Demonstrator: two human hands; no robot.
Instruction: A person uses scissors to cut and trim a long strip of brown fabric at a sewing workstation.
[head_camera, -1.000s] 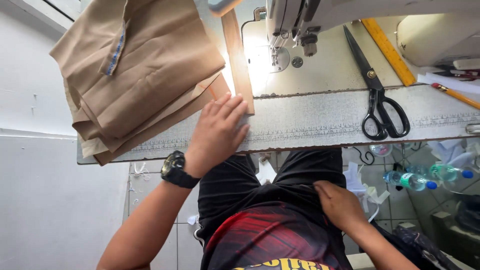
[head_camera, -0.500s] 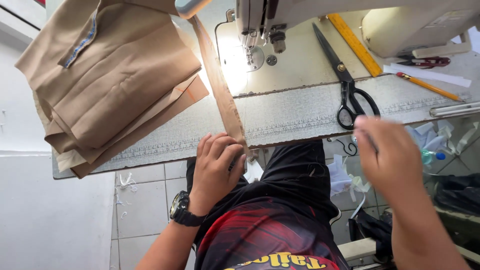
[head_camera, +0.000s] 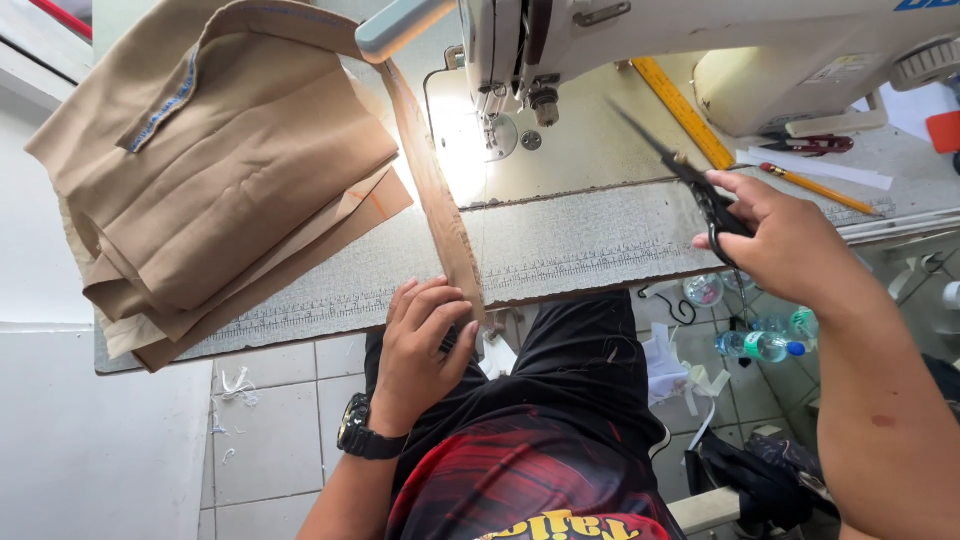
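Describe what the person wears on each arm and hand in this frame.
Both arms are bare to where the frame cuts them off: no sleeves, no gloves. The left hand has a black wristwatch with a chunky round case and dark strap at the wrist. The right hand and its forearm carry no watch, band or ring that I can see.

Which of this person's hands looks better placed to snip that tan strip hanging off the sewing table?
Probably the right hand: it grips the black scissors, raised over the table. The left hand is busy pinching the tan strip at the table edge.
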